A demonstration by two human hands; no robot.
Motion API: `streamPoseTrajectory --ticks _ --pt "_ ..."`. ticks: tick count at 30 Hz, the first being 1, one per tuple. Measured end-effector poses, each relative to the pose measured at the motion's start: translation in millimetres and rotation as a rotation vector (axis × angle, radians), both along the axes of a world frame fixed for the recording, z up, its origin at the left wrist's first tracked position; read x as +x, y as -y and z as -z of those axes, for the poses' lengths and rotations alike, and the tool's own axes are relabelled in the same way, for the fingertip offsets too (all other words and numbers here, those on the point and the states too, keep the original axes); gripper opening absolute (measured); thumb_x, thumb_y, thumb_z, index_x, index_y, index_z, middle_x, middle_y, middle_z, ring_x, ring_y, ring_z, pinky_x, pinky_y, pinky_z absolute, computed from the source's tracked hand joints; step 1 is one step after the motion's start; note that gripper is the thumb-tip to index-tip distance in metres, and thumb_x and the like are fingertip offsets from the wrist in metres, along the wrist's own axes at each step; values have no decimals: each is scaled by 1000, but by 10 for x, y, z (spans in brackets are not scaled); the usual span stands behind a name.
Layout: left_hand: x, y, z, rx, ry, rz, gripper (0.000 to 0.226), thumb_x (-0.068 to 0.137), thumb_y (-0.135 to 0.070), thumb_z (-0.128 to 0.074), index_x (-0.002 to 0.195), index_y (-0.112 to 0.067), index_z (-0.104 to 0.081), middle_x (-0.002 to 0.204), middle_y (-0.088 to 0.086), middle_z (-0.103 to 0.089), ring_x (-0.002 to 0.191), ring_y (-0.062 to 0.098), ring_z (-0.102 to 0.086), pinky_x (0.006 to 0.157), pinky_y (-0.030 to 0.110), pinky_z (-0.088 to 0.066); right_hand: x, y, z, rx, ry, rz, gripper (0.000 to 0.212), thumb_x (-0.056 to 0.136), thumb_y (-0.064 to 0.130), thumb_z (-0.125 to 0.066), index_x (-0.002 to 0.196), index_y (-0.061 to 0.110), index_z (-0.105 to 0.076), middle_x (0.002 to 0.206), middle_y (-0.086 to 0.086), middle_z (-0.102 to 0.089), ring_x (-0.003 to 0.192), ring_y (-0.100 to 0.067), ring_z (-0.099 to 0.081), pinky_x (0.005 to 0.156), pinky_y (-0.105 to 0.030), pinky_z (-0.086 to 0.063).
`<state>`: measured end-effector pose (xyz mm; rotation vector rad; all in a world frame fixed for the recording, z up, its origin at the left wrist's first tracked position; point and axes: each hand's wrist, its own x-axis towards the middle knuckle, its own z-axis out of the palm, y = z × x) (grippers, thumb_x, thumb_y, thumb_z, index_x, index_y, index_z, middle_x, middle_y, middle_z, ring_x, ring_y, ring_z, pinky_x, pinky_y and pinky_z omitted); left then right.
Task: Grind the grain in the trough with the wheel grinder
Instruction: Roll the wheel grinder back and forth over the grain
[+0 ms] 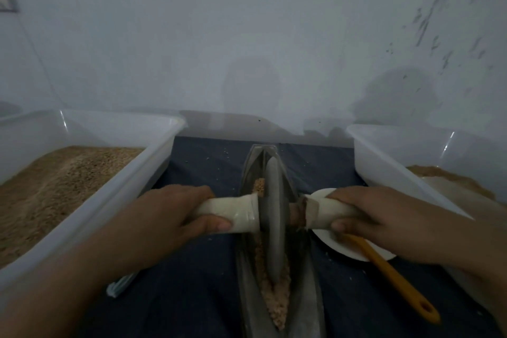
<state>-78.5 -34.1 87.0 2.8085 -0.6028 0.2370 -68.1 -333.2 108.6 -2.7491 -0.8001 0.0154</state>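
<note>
A grey metal wheel grinder (pixel 273 217) stands upright in the narrow boat-shaped trough (pixel 248 282) at the centre. Brownish crushed grain (pixel 278 302) lies along the trough floor, mostly near me, with a little beyond the wheel. A pale taped axle handle sticks out on each side of the wheel. My left hand (pixel 170 217) grips the left handle (pixel 233 214). My right hand (pixel 384 219) grips the right handle (pixel 326 212). Both hands sit level, close to the wheel.
A clear plastic bin (pixel 90 208) full of grain stands at the left. Another clear bin (pixel 389 170) with ground meal is at the right. A white plate (pixel 326 239) with an orange spatula (pixel 397 280) lies under my right hand. Dark cloth covers the surface; a wall stands close behind.
</note>
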Motion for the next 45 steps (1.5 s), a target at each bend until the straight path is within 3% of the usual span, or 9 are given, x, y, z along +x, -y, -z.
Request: streamPoseTrajectory --ticks 3,7,14,21,24,27,33,40,45 --pt "106 129 161 128 299 -123 73 73 -82 -4 108 -34 -47 100 -16 -53 93 6 -49 78 22 -34 102 -98 103 -69 170 110 21 92 41 -46 112 36 -48 105 16 -54 94 0 -48 85 -21 -38" --pt "187 241 225 123 398 -205 72 77 -66 -16 111 -18 -59 105 1 -62 95 22 -55 84 34 -37 194 -173 233 -131 382 192 38 96 41 -40 133 31 -37 124 10 -48 112 -10 -43 91 -22 -30" --pt "105 40 69 109 233 12 91 52 -90 8 101 -36 -48 90 -21 -50 82 -2 -45 72 18 -33 69 5 46 -45 27 33 6 88 44 -54 93 42 -51 89 15 -57 85 2 -52 72 -16 -40" --pt "-49 -88 -33 -40 -76 68 59 66 -82 -26 88 -34 -53 87 -20 -55 83 -2 -53 73 18 -41 -66 72 -80 -19 -71 -55 13 86 52 -52 86 40 -53 90 24 -56 79 0 -55 64 -18 -40" --pt "8 4 13 -17 4 4 62 62 -83 -15 89 -38 -49 80 -18 -53 78 -3 -51 70 16 -41 2 -12 8 -5 -13 37 5 89 43 -53 89 37 -53 84 16 -59 79 0 -55 70 -20 -44" --pt "131 101 124 126 253 -90 86 63 -83 10 109 -36 -47 99 -19 -53 92 2 -49 80 20 -37 116 -63 121 -35 114 119 12 91 42 -49 101 35 -51 94 17 -54 88 -3 -51 81 -25 -41" --pt "240 256 231 79 426 -198 45 80 -48 -57 103 -10 -65 96 9 -66 89 30 -60 82 41 -44 287 -173 341 -115 425 243 39 94 42 -44 131 32 -40 123 11 -50 108 -9 -44 84 -19 -27" --pt "91 60 73 45 284 31 65 68 -80 -14 92 -33 -53 82 -18 -53 75 4 -47 67 22 -34 79 47 50 -42 -5 34 8 86 46 -57 91 44 -51 86 21 -57 81 4 -51 69 -17 -39" --pt "7 -83 -1 15 56 82 68 57 -88 -13 89 -39 -48 82 -20 -53 85 -6 -47 74 16 -38 -37 114 -95 -12 -132 -78 7 84 55 -55 85 48 -53 82 24 -57 74 -1 -55 61 -17 -38"
